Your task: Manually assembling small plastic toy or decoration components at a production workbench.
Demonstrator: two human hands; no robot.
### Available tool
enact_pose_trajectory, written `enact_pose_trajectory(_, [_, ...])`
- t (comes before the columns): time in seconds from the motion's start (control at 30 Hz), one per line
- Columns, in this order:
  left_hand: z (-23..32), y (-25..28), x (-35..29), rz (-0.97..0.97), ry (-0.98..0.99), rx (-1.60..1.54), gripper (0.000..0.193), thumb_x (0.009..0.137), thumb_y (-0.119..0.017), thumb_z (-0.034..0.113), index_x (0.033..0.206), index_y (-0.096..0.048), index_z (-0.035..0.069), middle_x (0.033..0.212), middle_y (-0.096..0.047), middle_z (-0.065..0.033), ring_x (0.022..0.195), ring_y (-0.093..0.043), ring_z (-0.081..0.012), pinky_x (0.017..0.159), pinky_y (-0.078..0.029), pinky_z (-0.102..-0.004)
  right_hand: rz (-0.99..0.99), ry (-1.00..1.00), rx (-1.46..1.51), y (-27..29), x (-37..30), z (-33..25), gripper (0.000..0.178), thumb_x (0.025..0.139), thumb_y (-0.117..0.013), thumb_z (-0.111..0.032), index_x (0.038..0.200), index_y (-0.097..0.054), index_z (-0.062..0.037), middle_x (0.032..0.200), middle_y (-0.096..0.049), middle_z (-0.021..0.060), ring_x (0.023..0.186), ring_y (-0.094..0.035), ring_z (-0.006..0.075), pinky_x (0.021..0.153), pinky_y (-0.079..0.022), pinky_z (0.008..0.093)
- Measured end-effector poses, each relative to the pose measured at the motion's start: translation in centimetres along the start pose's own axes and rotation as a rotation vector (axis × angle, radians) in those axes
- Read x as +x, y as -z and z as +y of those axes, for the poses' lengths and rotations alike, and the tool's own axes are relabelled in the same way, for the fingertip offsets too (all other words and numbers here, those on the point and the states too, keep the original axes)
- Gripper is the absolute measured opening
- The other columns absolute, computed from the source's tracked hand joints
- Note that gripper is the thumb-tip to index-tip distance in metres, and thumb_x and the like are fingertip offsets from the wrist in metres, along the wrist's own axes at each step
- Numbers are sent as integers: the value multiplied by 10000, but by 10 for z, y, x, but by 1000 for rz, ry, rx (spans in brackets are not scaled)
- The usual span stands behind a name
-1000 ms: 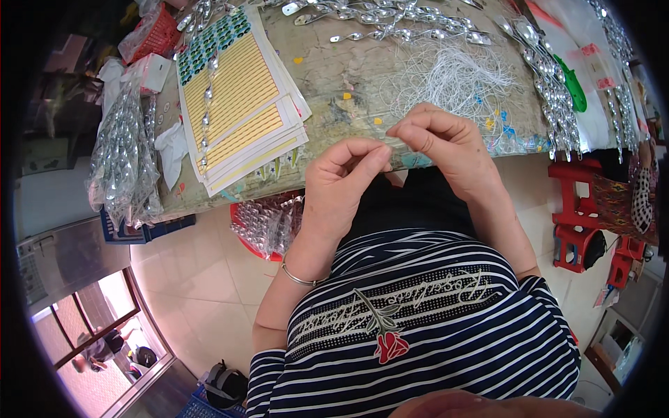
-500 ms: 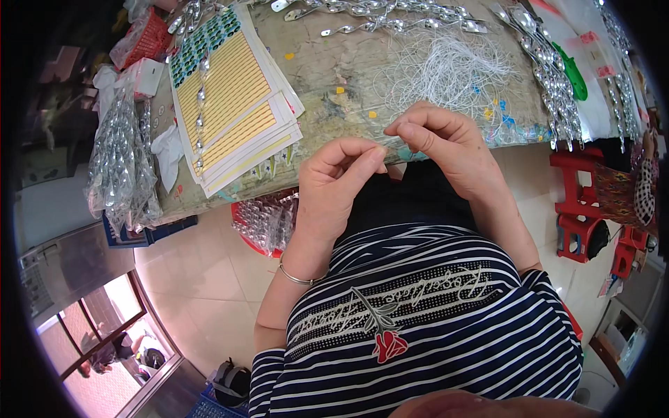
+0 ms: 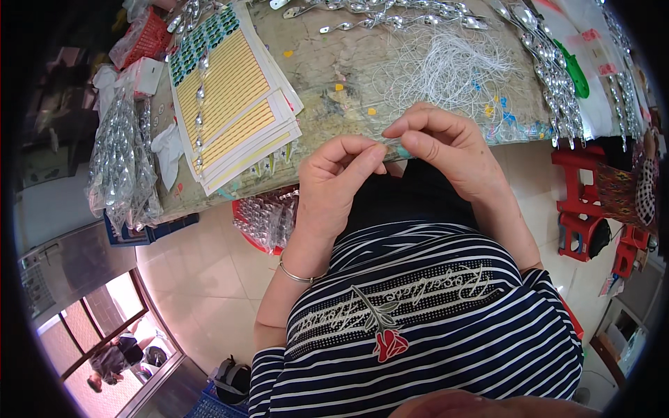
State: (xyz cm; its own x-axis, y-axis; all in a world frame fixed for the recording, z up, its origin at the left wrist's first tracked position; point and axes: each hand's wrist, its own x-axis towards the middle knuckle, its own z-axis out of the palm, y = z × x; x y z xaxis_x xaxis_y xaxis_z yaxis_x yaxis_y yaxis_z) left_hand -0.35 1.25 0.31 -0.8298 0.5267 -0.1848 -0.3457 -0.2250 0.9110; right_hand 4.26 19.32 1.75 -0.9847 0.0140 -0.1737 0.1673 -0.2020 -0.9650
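Note:
My left hand (image 3: 336,174) is raised in front of my body by the table's near edge. Its thumb and forefinger press together; what they pinch is too small to make out. Close to its fingertips is my right hand (image 3: 446,146), with thumb and forefinger slightly parted. A faint pale strand may run between the two hands, but it is too fine to be sure. Just beyond them on the table lies a loose tangle of thin white string (image 3: 456,66). Left of my hands is a stack of sticker sheets (image 3: 233,83) with yellow and green rows, a silver twisted strip (image 3: 201,104) lying across it.
More silver twisted strips (image 3: 390,17) lie along the table's far side. Others (image 3: 554,83) hang over its right edge beside a green-handled tool (image 3: 573,70). At left are a plastic-bagged bundle (image 3: 122,153) and a red basket (image 3: 146,40). Red stools (image 3: 580,181) stand on the right.
My right thumb has moved down, away from the forefinger, opening a small gap. The left hand stays in nearly the same pinch. Outside the doorway, a person has shifted.

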Motion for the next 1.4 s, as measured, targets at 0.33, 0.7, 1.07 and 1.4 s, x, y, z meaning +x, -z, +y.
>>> enact_pose_trajectory(0.33, [4,-1,0,-16,61,-7,92,862,-636,69,914,-648,-6,798,-640,-39,725,-586,-85,710,-479,-214,11,138,-176,-2,3,1,50,845,-626,-21,883,-658,-17,872,-588,34,838,-564,117,754,-453,240])
enact_pose_trajectory(0.7, [-10,18,2,88,-160,391,115,845,-663,79,920,-669,-7,836,-669,-37,748,-592,-80,707,-479,-222,170,397,-748,11,3,-8,88,908,-563,-95,902,-554,-8,865,-576,37,819,-537,127,750,-429,252])
enact_pose_trajectory(1.07, [-10,9,-1,74,-57,175,105,860,-650,90,928,-655,11,809,-642,-9,705,-564,-50,627,-454,-188,-36,129,35,-2,2,-5,133,950,-513,-147,923,-547,-21,950,-632,69,836,-560,111,781,-453,253])
enact_pose_trajectory(1.4, [-11,14,0,61,-107,65,115,869,-636,80,946,-657,-3,838,-656,-29,682,-542,-62,629,-440,-188,-75,693,-867,-13,9,1,103,798,-624,-21,891,-596,-56,1015,-646,75,878,-586,228,799,-450,323])
